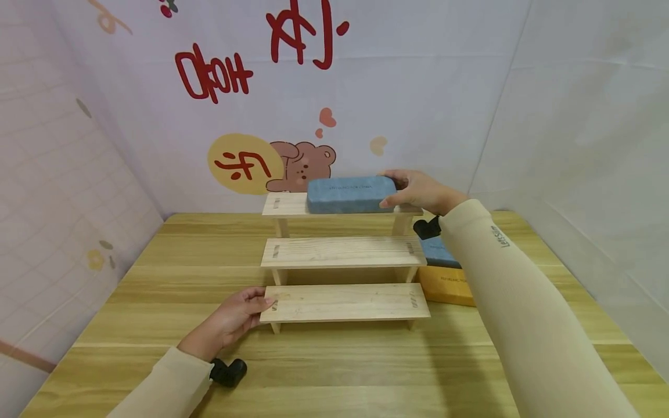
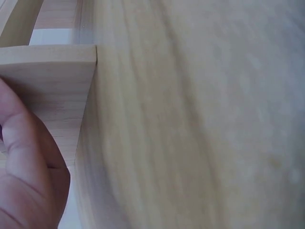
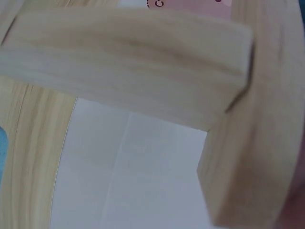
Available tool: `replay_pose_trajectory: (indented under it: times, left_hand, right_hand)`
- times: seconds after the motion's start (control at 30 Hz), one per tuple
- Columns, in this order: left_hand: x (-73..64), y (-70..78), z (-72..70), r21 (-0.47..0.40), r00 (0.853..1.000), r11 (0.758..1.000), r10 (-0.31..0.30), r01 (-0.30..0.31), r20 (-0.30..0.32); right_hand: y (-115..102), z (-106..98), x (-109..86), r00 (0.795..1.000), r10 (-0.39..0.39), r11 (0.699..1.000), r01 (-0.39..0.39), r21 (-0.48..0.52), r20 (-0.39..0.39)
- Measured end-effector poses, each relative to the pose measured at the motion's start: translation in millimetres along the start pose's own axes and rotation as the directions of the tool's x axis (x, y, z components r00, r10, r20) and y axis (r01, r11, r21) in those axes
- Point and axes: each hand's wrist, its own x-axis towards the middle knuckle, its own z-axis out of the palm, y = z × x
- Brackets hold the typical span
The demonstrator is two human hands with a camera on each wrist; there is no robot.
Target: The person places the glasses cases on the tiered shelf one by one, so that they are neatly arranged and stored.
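Observation:
A three-tier wooden display rack (image 1: 342,252) stands on the table, its tiers stepping up toward the wall. On the top tier lies a blue oblong case (image 1: 351,194) with small dark lettering. My right hand (image 1: 418,190) grips the right end of this case, thumb in front and fingers behind. At the lowest tier, my left hand (image 1: 235,316) pinches the left end of the board, thumb on top. The left wrist view catches part of the left hand (image 2: 28,162) beside the rack's side piece (image 2: 52,95). Rack slats (image 3: 128,67) fill much of the right wrist view.
Behind my right forearm, a second blue case (image 1: 439,252) lies above a yellow case (image 1: 448,284), right of the rack. The wooden table (image 1: 209,255) meets a white printed wall cloth (image 1: 418,104) at the back and sides.

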Motion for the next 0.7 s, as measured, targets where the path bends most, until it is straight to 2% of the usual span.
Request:
replay_pose_trajectory:
  times: [0.23,0.4,0.7]
  left_hand:
    - [-1.5,5.7,4.0,0.014,1.000,1.000,-0.018,0.019,-0.017]
    - [-2.8,10.6,10.7,0.033,0.997,0.998,-0.052,0.054,-0.056]
    - [-3.4,10.7,13.2,0.055,0.995,0.996,-0.061,0.066,-0.078]
  right_hand:
    - [-1,-1,1.4,1.000,0.018,1.000,-0.017,-0.023,0.020]
    - [-1,0,0.1,0.999,0.018,1.000,-0.017,-0.020,0.034]
    - [0,2,-0.9,1.000,0.005,1.000,-0.004,-0.028,0.015]
